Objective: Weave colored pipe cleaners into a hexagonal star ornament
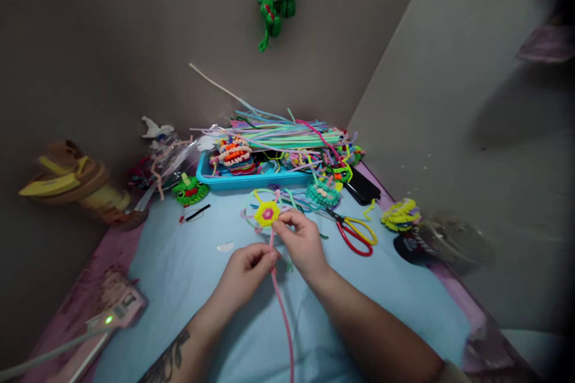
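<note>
Between thumb and fingers, my left hand [251,272] pinches a long pink pipe cleaner [284,311], whose tail hangs down toward me. Just above and to the right, my right hand [302,239] grips the edge of a small pipe-cleaner flower [268,213], where the pink strand meets it. The flower has a pink centre, a yellow ring and loops in several pastel colours around it. Red-and-yellow-handled scissors [357,234] lie open on the blue cloth to the right of my right hand.
A blue tray [251,182] heaped with pipe cleaners stands at the back. A green crafted figure [190,190] sits left, a teal one [323,192] right of centre. A black phone [363,185] lies beside the tray; a power strip [123,308] is front left.
</note>
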A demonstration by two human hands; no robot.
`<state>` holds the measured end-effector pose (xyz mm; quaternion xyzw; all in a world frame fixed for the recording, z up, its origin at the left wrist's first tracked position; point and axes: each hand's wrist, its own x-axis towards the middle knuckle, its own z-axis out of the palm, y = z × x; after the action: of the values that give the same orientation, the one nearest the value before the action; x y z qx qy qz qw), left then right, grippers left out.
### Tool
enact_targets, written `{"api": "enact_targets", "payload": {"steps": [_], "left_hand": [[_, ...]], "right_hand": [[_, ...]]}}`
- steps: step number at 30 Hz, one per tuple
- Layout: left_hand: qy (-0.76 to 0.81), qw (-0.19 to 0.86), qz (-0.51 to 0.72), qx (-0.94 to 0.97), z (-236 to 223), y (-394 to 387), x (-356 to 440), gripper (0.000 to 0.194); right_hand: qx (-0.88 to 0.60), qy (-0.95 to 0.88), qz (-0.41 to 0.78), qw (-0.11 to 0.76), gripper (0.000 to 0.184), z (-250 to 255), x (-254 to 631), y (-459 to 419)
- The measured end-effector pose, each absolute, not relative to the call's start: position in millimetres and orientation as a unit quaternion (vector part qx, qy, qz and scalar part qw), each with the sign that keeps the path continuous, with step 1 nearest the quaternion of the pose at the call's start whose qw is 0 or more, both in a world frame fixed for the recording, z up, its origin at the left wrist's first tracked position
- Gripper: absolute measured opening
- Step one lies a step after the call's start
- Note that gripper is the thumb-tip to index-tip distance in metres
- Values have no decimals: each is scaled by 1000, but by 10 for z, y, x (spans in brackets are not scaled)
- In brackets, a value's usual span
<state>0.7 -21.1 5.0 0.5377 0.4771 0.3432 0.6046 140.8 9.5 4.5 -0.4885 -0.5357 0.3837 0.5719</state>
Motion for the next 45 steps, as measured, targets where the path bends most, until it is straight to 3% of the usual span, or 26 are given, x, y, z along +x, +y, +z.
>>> {"api": "enact_targets", "payload": {"steps": [7, 16, 19, 24, 28, 30, 32, 34, 36, 39, 41, 45], "left_hand": [[423, 770, 315, 361, 147, -182, -127, 33], [357, 842, 361, 180, 200, -171, -149, 21], [359, 852, 372, 86, 261, -185, -116, 8], [358, 850, 386, 33, 449, -243, -14, 19], [388, 807, 420, 147, 568, -296, 31, 13], [421, 745, 426, 293, 548, -296, 11, 26], [474, 623, 450, 430, 468, -271, -32, 35], [542, 423, 499, 527, 357, -233, -77, 29], [576, 300, 516, 558, 253, -197, -107, 23], [577, 311, 498, 568, 162, -163, -105, 37], [559, 362, 486, 566, 139, -138, -77, 55], [494, 485, 515, 505, 106, -48, 1, 64]], "right_hand": [[-481, -650, 252, 532, 14, 45, 1498, 109], [-379, -814, -32, 439, 16, -67, 1490, 112], [-339, -844, -61, 411, 16, -136, 1462, 121], [-315, -842, -50, 436, 15, -228, 1426, 127], [-341, -785, 84, 511, 11, -227, 1388, 115], [-380, -733, 147, 545, 12, -207, 1375, 127], [-414, -693, 162, 567, 14, -181, 1375, 149], [-433, -674, 161, 577, 16, -158, 1387, 172], [-443, -666, 162, 578, 15, -145, 1404, 185], [-444, -675, 157, 568, 13, -152, 1424, 189], [-437, -690, 153, 557, 13, -167, 1427, 191], [-418, -716, 145, 540, 15, -208, 1407, 204]]}}
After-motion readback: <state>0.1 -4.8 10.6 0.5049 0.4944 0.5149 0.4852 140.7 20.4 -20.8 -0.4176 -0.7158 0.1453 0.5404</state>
